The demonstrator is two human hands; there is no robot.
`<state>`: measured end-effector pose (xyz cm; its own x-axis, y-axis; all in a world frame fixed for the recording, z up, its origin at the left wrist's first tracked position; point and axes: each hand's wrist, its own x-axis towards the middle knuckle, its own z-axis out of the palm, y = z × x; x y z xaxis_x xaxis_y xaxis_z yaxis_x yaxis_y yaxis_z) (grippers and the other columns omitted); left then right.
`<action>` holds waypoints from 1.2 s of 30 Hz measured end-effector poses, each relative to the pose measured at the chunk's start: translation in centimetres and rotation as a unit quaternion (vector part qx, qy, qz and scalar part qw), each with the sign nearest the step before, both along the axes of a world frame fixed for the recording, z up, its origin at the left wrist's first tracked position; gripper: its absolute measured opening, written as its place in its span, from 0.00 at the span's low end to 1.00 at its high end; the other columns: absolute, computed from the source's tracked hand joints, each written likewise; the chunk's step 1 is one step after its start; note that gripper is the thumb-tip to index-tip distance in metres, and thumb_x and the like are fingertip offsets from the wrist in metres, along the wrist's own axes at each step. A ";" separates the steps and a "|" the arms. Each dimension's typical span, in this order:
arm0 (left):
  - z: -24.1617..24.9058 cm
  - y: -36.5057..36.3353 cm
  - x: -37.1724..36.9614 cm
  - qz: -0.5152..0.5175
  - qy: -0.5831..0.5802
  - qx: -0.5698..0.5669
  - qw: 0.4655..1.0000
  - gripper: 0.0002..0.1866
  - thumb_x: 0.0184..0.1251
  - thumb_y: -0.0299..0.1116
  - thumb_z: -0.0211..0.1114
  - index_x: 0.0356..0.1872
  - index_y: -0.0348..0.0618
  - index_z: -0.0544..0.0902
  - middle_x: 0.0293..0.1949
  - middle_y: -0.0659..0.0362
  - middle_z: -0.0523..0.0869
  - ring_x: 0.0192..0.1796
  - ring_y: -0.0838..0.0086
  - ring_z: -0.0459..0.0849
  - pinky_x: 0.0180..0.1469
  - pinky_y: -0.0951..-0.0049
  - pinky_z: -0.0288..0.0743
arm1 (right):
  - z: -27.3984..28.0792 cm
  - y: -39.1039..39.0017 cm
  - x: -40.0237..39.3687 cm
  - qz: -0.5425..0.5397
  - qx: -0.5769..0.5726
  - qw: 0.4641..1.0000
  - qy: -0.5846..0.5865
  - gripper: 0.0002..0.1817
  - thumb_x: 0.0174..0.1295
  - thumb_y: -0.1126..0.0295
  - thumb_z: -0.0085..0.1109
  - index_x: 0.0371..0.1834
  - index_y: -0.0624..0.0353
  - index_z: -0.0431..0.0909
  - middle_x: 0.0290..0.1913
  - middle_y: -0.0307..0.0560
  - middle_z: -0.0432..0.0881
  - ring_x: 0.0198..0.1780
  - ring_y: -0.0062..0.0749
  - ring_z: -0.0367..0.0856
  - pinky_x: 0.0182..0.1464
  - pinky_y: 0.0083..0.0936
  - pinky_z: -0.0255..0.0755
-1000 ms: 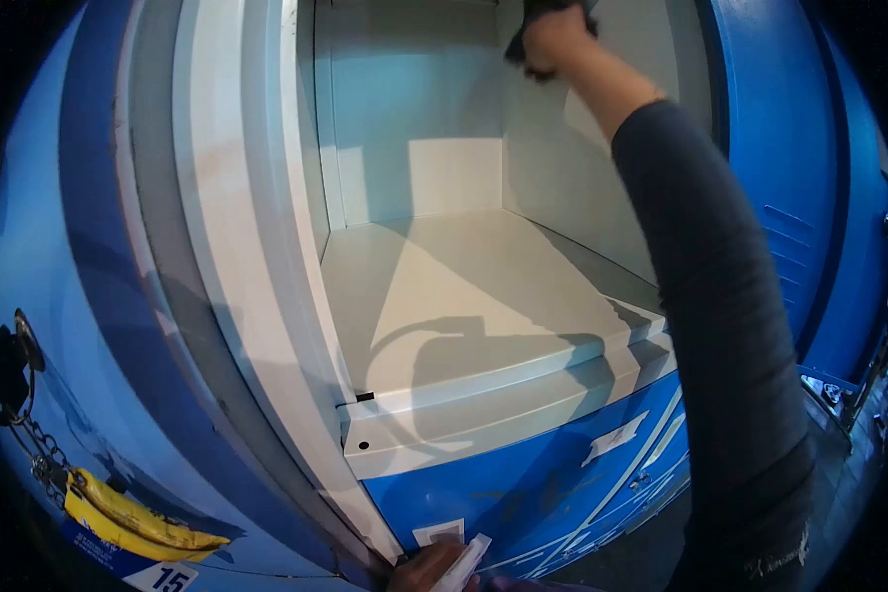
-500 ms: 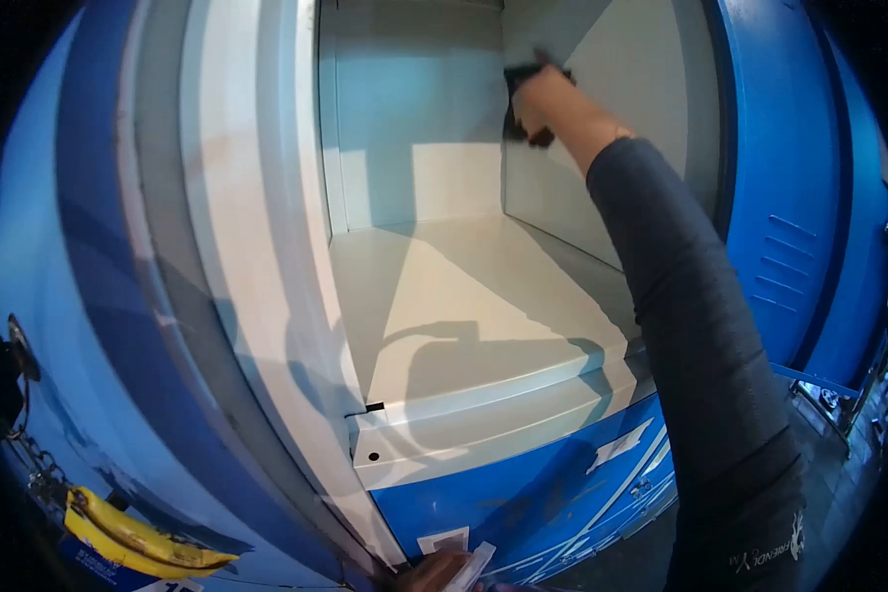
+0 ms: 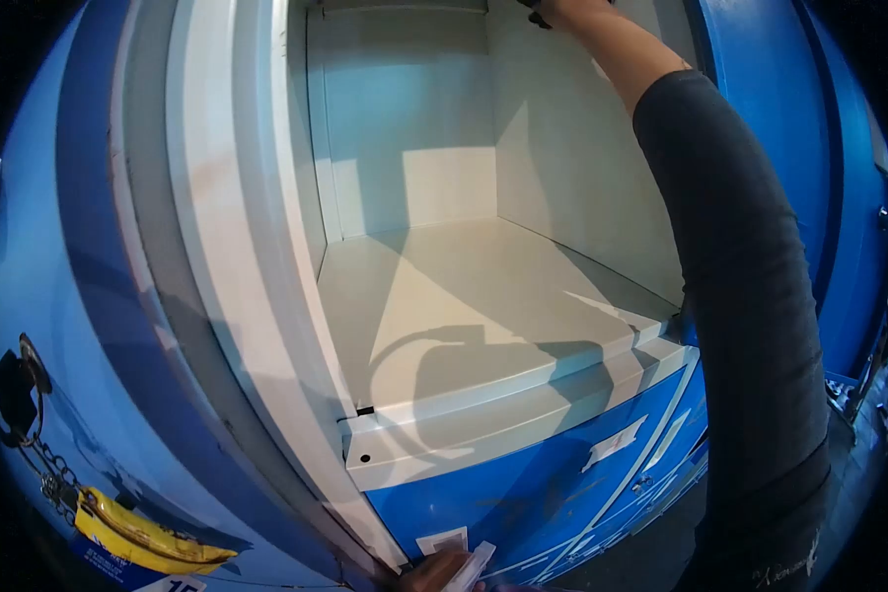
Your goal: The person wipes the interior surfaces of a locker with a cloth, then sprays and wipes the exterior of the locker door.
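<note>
My right hand (image 3: 574,12) is raised at the top edge, beside the right inner wall (image 3: 587,148) of an open locker. Its fingers are closed on something black (image 3: 535,12), mostly cut off by the frame, so I cannot make out its kind. At the bottom edge, only part of my left hand (image 3: 436,572) shows, low in front of the blue panel below the compartment. It holds a narrow whitish, translucent object (image 3: 472,566). The pale locker floor (image 3: 444,286) carries shadows, including that of my arm.
On the left, the blue locker door (image 3: 39,266) stands open with keys (image 3: 54,483) and a yellow banana-shaped tag (image 3: 153,533) hanging from its lock. A white label (image 3: 617,444) is on the blue lower front (image 3: 533,474). More blue lockers (image 3: 770,118) stand to the right.
My right hand has moved up along the right inner wall, with the black thing in it, to the top edge. My left hand stays low. The view has shifted slightly.
</note>
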<state>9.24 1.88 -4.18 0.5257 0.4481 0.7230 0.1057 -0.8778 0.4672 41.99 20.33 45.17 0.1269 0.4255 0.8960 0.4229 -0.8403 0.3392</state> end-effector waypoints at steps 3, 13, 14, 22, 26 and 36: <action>-0.8 0.0 -0.2 0.002 0.015 -0.029 0.999 0.24 0.51 0.20 0.63 0.54 0.38 0.79 0.37 0.49 0.81 0.38 0.53 0.81 0.42 0.59 0.76 | -2.5 -0.9 -1.7 -0.083 -0.031 0.993 -0.076 0.38 0.63 0.36 0.43 0.73 0.43 0.58 0.76 0.36 0.54 0.76 0.44 0.47 0.72 0.55 0.37; 1.4 -0.9 0.1 -0.005 -0.020 -0.104 0.994 0.23 0.50 0.20 0.63 0.52 0.38 0.80 0.37 0.49 0.82 0.38 0.55 0.82 0.41 0.60 0.76 | -13.6 4.6 -2.6 -0.005 -0.266 0.964 0.015 0.35 0.62 0.39 0.45 0.71 0.40 0.61 0.75 0.36 0.55 0.76 0.40 0.48 0.72 0.55 0.36; 1.5 -0.9 0.1 -0.010 -0.024 -0.077 0.997 0.23 0.50 0.20 0.63 0.51 0.37 0.80 0.36 0.49 0.82 0.37 0.55 0.82 0.40 0.60 0.76 | -13.8 4.3 -2.7 -0.004 -0.277 0.961 0.019 0.35 0.62 0.39 0.45 0.71 0.40 0.61 0.75 0.36 0.55 0.76 0.40 0.48 0.72 0.55 0.36; 0.5 -0.4 0.3 -0.022 -0.034 -0.062 0.997 0.24 0.50 0.20 0.63 0.53 0.39 0.80 0.35 0.49 0.82 0.35 0.56 0.82 0.37 0.62 0.76 | -6.6 -2.7 -3.1 -0.030 -0.103 0.994 -0.002 0.33 0.61 0.41 0.47 0.69 0.38 0.63 0.75 0.37 0.56 0.76 0.36 0.49 0.72 0.56 0.34; 0.3 -0.9 -0.1 -0.034 -0.025 -0.157 0.987 0.24 0.51 0.20 0.63 0.54 0.40 0.79 0.36 0.49 0.83 0.35 0.57 0.82 0.38 0.63 0.77 | -2.7 -5.2 -1.4 -0.077 -0.027 0.996 -0.029 0.32 0.61 0.42 0.48 0.68 0.37 0.65 0.75 0.37 0.56 0.76 0.35 0.50 0.72 0.56 0.34; 0.1 -0.9 -0.7 -0.053 -0.014 -0.083 0.995 0.23 0.54 0.20 0.62 0.55 0.35 0.76 0.37 0.51 0.82 0.33 0.64 0.84 0.38 0.67 0.76 | -15.9 -4.3 -3.6 0.005 -0.236 0.972 -0.003 0.23 0.60 0.53 0.52 0.57 0.46 0.77 0.67 0.43 0.68 0.71 0.33 0.60 0.69 0.51 0.43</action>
<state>8.53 0.95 -4.08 0.5571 0.5056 0.6588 0.0017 -0.7940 0.6080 38.37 16.06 29.26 0.1153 0.7905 0.6015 0.4274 -0.5861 0.6884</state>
